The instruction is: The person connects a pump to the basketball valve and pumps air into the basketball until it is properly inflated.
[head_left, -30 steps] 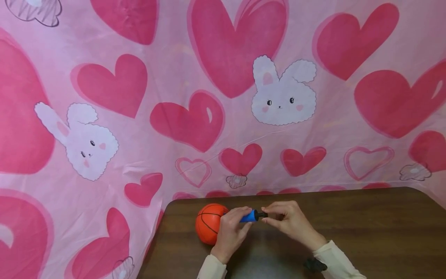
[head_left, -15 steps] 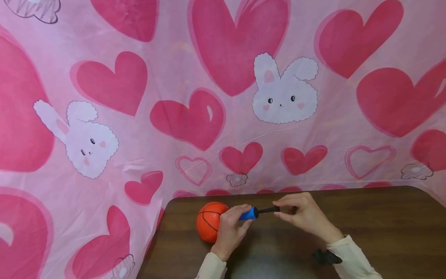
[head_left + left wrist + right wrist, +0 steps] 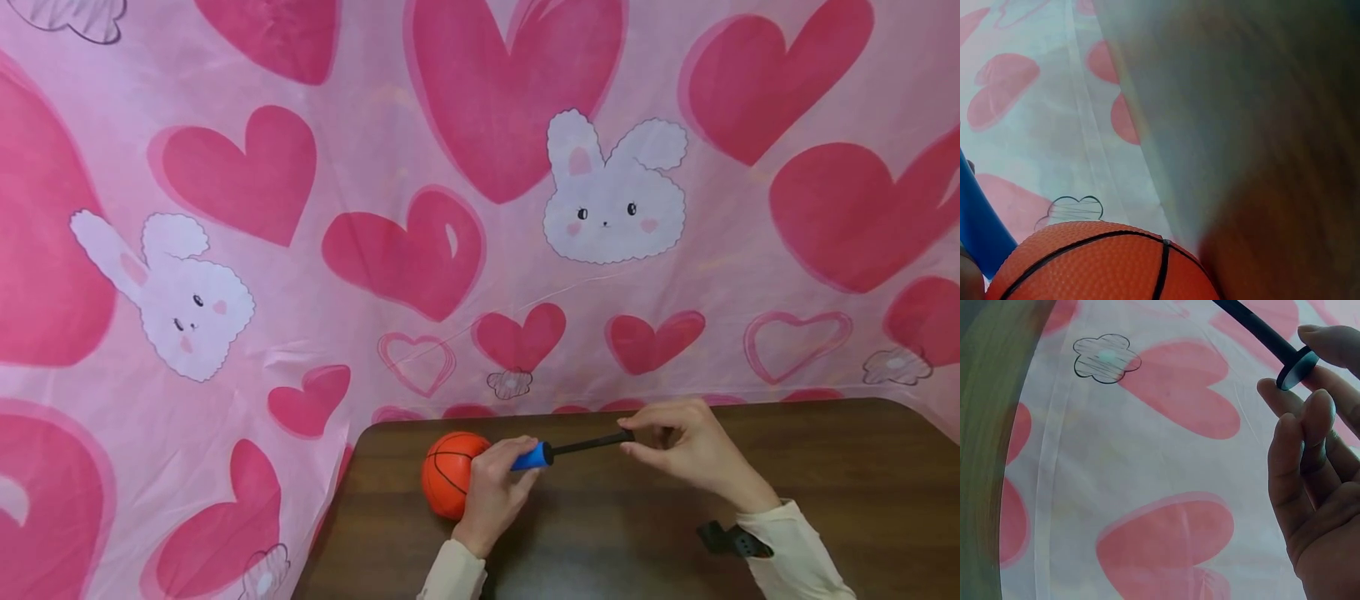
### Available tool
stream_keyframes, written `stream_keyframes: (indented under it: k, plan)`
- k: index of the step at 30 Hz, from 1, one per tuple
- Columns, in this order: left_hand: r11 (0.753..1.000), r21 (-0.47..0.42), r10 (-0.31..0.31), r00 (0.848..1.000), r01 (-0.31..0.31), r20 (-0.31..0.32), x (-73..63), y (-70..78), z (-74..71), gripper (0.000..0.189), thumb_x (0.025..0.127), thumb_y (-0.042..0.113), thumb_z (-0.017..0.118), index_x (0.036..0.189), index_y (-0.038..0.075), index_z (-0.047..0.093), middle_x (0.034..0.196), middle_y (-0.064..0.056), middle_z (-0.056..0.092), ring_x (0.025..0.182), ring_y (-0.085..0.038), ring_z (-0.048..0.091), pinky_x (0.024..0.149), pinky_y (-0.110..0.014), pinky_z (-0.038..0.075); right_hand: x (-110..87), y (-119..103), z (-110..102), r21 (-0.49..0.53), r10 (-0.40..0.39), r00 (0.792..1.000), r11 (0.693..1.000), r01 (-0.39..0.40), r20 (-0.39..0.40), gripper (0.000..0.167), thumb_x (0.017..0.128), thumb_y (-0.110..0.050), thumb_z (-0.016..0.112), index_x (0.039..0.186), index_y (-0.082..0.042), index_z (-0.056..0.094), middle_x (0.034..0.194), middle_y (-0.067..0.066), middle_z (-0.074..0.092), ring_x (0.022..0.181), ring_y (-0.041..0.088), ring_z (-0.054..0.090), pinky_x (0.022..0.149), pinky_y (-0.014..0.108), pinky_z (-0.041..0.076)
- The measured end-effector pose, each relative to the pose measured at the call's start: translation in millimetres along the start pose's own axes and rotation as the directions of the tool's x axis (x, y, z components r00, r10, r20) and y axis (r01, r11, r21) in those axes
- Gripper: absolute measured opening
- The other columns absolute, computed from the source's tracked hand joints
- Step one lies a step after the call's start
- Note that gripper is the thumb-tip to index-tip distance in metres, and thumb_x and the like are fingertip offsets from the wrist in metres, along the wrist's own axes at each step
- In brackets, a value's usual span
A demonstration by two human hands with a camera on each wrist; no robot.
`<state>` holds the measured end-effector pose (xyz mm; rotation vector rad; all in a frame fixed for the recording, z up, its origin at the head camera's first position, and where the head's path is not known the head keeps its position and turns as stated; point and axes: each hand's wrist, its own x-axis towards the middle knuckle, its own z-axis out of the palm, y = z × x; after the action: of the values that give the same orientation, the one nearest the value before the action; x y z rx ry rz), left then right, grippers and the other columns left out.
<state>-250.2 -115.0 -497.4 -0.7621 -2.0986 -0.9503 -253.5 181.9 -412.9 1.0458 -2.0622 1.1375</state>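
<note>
My left hand (image 3: 497, 493) grips a blue hand pump (image 3: 531, 457), whose far end meets the orange ball (image 3: 447, 477) with black basketball lines. In the left wrist view the blue pump barrel (image 3: 980, 219) runs down to the ball's (image 3: 1116, 262) upper left side. Out of the barrel sticks a long black plunger rod (image 3: 591, 442), pulled well out to the right. My right hand (image 3: 693, 450) pinches the flat end of that rod between thumb and fingertips. The right wrist view shows the round black end disc (image 3: 1297, 367) held there, the other fingers (image 3: 1285, 462) loosely curled below.
A dark wooden table (image 3: 615, 533) lies under the hands. Behind it hangs a pink cloth (image 3: 337, 292) with hearts and white rabbits, meeting the table's back edge. A black wrist camera (image 3: 733, 540) sits at my right sleeve (image 3: 795, 550).
My right hand has moved right and slightly up, drawing the plunger rod from nearly all the way in to far out. The left hand, pump barrel and ball stay nearly in place.
</note>
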Motion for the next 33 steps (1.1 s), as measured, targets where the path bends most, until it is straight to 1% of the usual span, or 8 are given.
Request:
stream_keyframes:
  k: [5,10,14,19,22,24,28,33]
  plan:
    - [1.0,-0.01,-0.028,1.0,0.029,0.007,-0.1,-0.6,-0.6,0.041,0.082,0.011,0.089,0.121,0.012,0.077,0.115,-0.007,0.08,0.104,-0.021,0.079,0.091,-0.037,0.064,0.8,0.5,1.5,-0.01,-0.008,1.0,1.0,0.008,-0.01,0.041,0.063,0.005,0.095,0.099,-0.012,0.084,0.084,-0.003,0.08,0.055,-0.009,0.046,0.046,0.01,0.041]
    - [0.999,-0.009,-0.042,0.999,0.042,-0.004,-0.9,-2.2,-0.2,0.041,0.082,0.011,0.089,0.121,0.013,0.077,0.117,-0.005,0.08,0.104,-0.02,0.079,0.091,-0.036,0.064,1.1,0.5,9.0,0.009,-0.017,0.999,1.0,0.018,-0.036,0.041,0.063,0.005,0.094,0.1,-0.01,0.084,0.085,0.001,0.08,0.06,-0.006,0.055,0.05,0.012,0.046]
    - [0.999,-0.02,-0.034,0.999,0.033,-0.018,-1.6,-3.1,1.4,0.043,0.081,0.009,0.09,0.121,0.014,0.077,0.117,-0.005,0.08,0.103,-0.02,0.079,0.089,-0.036,0.064,-1.0,1.3,21.7,0.04,-0.015,0.999,0.999,0.016,-0.031,0.041,0.066,0.005,0.093,0.103,-0.008,0.084,0.085,0.001,0.079,0.064,-0.003,0.058,0.053,0.012,0.049]
    - [1.0,-0.024,-0.021,0.999,0.02,-0.033,-2.1,-2.2,3.0,0.043,0.079,0.008,0.091,0.119,0.013,0.077,0.115,-0.006,0.08,0.102,-0.02,0.079,0.089,-0.035,0.065,-5.4,3.7,47.3,0.091,0.005,1.0,0.996,-0.005,-0.005,0.035,0.07,0.004,0.091,0.103,-0.006,0.084,0.087,0.002,0.08,0.067,-0.002,0.06,0.054,0.011,0.048]
    - [1.0,-0.004,0.003,1.0,-0.003,-0.031,-2.7,-0.3,3.8,0.042,0.078,0.01,0.091,0.119,0.013,0.078,0.113,-0.005,0.081,0.101,-0.02,0.079,0.089,-0.033,0.064,-8.6,5.6,63.1,0.12,0.004,1.0,0.993,-0.004,-0.001,0.033,0.071,0.004,0.09,0.103,-0.003,0.083,0.089,0.005,0.08,0.069,0.001,0.063,0.054,0.011,0.048]
    - [0.999,0.015,0.034,0.999,-0.034,-0.021,-2.5,1.3,4.8,0.042,0.079,0.011,0.092,0.118,0.012,0.078,0.112,-0.005,0.081,0.101,-0.02,0.079,0.09,-0.033,0.064,-10.3,6.6,71.4,0.139,0.006,1.0,0.99,-0.006,0.0,0.033,0.072,0.005,0.09,0.103,-0.002,0.083,0.089,0.006,0.08,0.071,0.002,0.065,0.055,0.012,0.05]
    - [0.997,0.037,0.065,0.998,-0.065,-0.006,-1.3,3.7,6.0,0.042,0.079,0.011,0.091,0.118,0.011,0.078,0.111,-0.005,0.081,0.1,-0.02,0.079,0.09,-0.032,0.064,-11.2,7.4,81.1,0.163,-0.002,1.0,0.987,0.002,-0.001,0.03,0.074,0.003,0.089,0.104,-0.001,0.083,0.089,0.006,0.079,0.072,0.006,0.067,0.057,0.013,0.052]
    - [0.999,0.031,0.027,1.0,-0.027,0.015,-1.4,4.7,5.7,0.04,0.081,0.012,0.09,0.119,0.011,0.078,0.112,-0.004,0.081,0.102,-0.019,0.079,0.091,-0.034,0.064,-10.9,7.0,82.5,0.162,-0.023,1.0,0.986,0.025,-0.019,0.031,0.074,0.002,0.089,0.104,-0.001,0.083,0.087,0.007,0.079,0.07,0.009,0.067,0.058,0.013,0.053]
